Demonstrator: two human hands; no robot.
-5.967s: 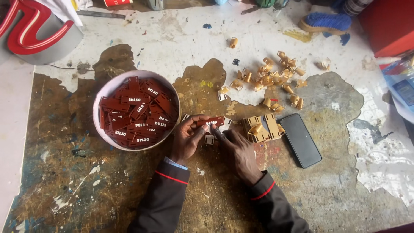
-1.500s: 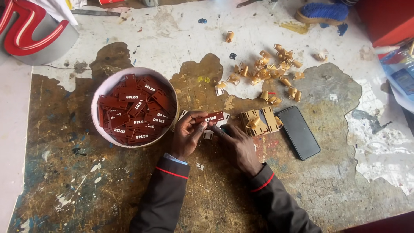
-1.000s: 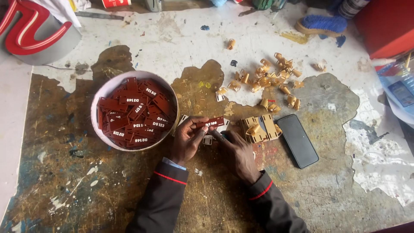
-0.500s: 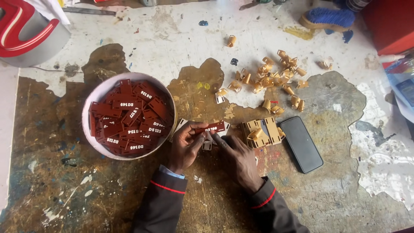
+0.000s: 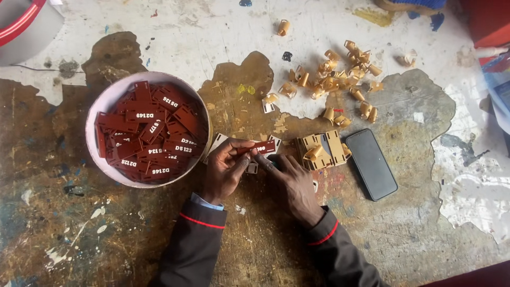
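Head view: the left hand [image 5: 226, 170] pinches a small dark-red rectangular plastic tag [image 5: 261, 147] just above the paint-worn wooden table [image 5: 79, 228], right of the round white bowl [image 5: 95, 114] of similar tags. The right hand [image 5: 294, 180] picks at its edge with closed fingertips; a steady pinch and slow peeling likely suit best.

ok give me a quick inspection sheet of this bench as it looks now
surface: worn brown wooden bench, white paint peeling
job's things: small dark red plastic tag; round white bowl full of similar tags
clutter: curled tan peelings, stack of tan backing pieces, black phone
grips: left hand pinches the tag; right hand fingertip at it
cables: nothing seen
surroundings: red and grey object top left
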